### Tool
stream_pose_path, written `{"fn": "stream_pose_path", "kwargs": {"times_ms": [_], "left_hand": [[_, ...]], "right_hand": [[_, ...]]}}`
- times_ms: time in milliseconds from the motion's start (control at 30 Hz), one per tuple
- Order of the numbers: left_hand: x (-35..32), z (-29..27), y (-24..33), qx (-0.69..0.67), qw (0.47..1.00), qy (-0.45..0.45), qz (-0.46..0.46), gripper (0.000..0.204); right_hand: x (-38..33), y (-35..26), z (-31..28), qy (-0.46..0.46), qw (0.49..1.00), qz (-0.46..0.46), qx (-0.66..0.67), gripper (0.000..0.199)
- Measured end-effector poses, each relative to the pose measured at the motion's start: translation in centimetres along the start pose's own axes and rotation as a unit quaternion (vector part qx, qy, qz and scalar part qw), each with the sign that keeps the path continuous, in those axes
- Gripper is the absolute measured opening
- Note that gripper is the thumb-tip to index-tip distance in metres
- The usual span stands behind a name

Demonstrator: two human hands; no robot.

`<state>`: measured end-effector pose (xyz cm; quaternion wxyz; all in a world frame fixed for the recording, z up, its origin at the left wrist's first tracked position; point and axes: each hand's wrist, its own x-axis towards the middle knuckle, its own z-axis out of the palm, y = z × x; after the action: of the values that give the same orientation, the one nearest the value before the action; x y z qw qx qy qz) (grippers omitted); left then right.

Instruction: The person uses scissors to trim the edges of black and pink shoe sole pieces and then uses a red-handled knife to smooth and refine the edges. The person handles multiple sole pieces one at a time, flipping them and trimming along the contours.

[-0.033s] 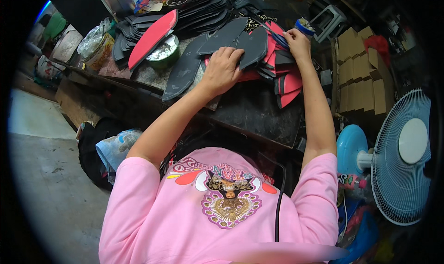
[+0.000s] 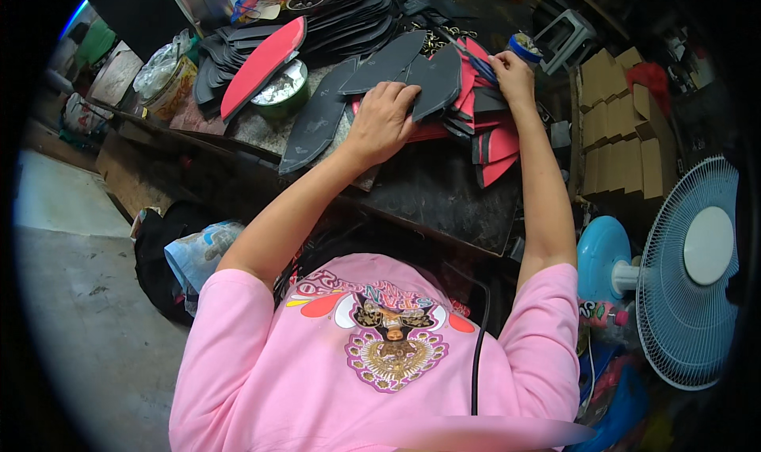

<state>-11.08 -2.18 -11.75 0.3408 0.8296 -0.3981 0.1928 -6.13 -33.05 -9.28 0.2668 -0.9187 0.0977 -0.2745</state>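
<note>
Head view: 1 dark-grey, leaf-shaped pc [image 2: 438,83], matte w/ pointed tip, is touched by L hand [image 2: 384,123], fingers bent; grip can't be told. It's set near tabletop's [image 2: 452,206] front edge, w/ red/black pcs [image 2: 499,152] piled toward front R corner. Thin dark-blue item [image 2: 480,65] is pinched by R hand [image 2: 511,76]. Lettering is printed on pink shirt [image 2: 317,365].

Three spread grey leaf-shaped pieces [image 2: 317,123], one green tub [image 2: 295,106], one fan [image 2: 708,246], one stool [image 2: 565,37]
</note>
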Motion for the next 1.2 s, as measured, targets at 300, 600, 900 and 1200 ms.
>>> {"fn": "stream_pose_path", "kwargs": {"times_ms": [300,600,900,1200], "left_hand": [[0.2,0.2,0.6,0.017,0.994,-0.079,0.067,0.086],[2.2,2.0,0.4,-0.007,0.995,-0.098,-0.005,0.08],[3.4,5.7,-1.3,0.095,0.993,-0.056,0.03,0.08],[0.0,1.4,0.6,0.086,0.993,-0.005,0.08,0.074]], "right_hand": [[1.9,2.9,1.3,-0.072,0.997,-0.037,0.015,0.032],[-6.2,1.8,-4.9,0.057,0.991,-0.108,-0.061,0.03],[-14.7,0.1,-2.2,0.005,0.976,-0.158,-0.149,0.061],[-12.3,1.3,-1.3,-0.023,0.971,-0.169,-0.169,0.065]]}}
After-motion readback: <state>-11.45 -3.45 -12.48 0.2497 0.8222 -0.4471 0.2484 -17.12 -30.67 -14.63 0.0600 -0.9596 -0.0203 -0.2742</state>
